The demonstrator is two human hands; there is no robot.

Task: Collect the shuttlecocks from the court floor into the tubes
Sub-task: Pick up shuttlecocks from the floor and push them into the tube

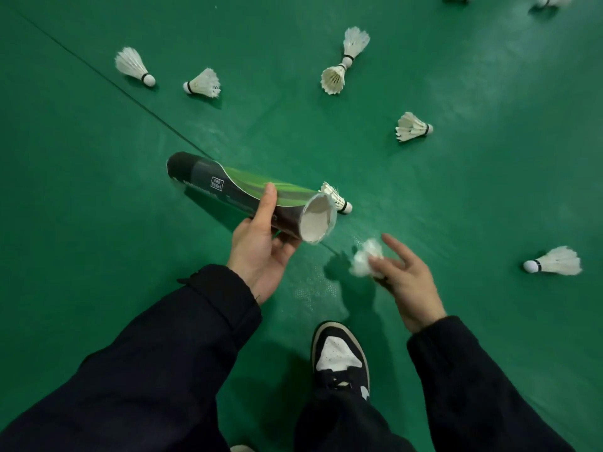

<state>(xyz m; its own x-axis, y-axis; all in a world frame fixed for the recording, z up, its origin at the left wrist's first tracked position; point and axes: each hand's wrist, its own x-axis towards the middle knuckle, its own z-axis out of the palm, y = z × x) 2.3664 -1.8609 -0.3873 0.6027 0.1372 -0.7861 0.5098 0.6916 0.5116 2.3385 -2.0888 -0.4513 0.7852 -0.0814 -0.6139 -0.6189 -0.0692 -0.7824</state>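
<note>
Shuttlecocks lie scattered over the green court floor [81, 190]. Far left, one shuttlecock [133, 66] rests on its side with another [203, 83] just beside it. My left hand [261, 252] grips the tube [241, 194], thumb laid over its black and green side, fingers curled underneath; it is tilted, with its open white mouth facing my right hand. Behind that mouth a shuttlecock [337, 199] lies on the floor, partly hidden by the rim. Farther back, a pair [344, 60] lies nearly end to end. My right hand [404, 275] pinches a blurred shuttlecock [365, 257] near the tube's mouth, thumb on the feathers, the other fingers spread. My black and white shoe [339, 357] stands below. Another shuttlecock [412, 127] lies beyond, one more [554, 261] at far right.
</note>
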